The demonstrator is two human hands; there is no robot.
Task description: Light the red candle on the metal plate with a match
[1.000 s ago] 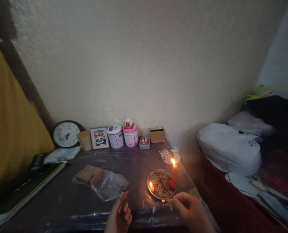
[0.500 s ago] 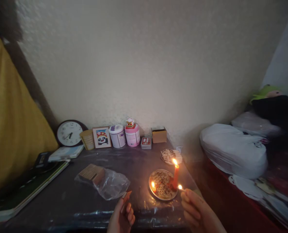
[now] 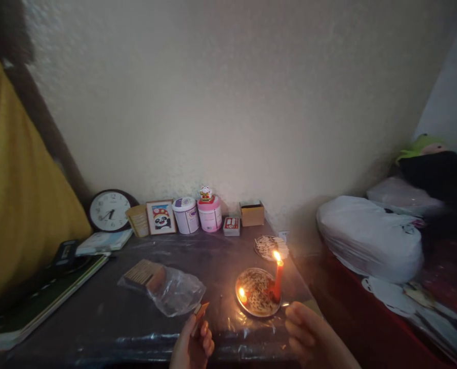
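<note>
Match (image 3: pixel 285 305), as I see it from my remote seat: a short pale sliver at the fingertips of the right hand (image 3: pixel 307 328), thumb and forefinger pinched on its end, the other fingers curled in. I make out no flame on it. Gripping it so far back, I judge, spares the skin the hot end. It points toward the wax-spotted plate (image 3: pixel 259 294), just beside the rim.

The left hand (image 3: pixel 192 341) grips a small matchbox (image 3: pixel 200 310) between thumb and fingers, one end jutting past the thumb, probably so the box stays easy to reach.

On the plate a tall red candle (image 3: pixel 278 281) stands lit near the right rim, and a candle stub (image 3: pixel 242 299) burns near the left; the plate likely catches wax and shields the table (image 3: pixel 220 277). Beyond, matchsticks (image 3: pixel 271 247) lie heaped on another dish, seemingly to gather them. A brown pack (image 3: pixel 141 272) and clear plastic bag (image 3: pixel 180 292) lie well apart from both flames, sensibly enough.
</note>
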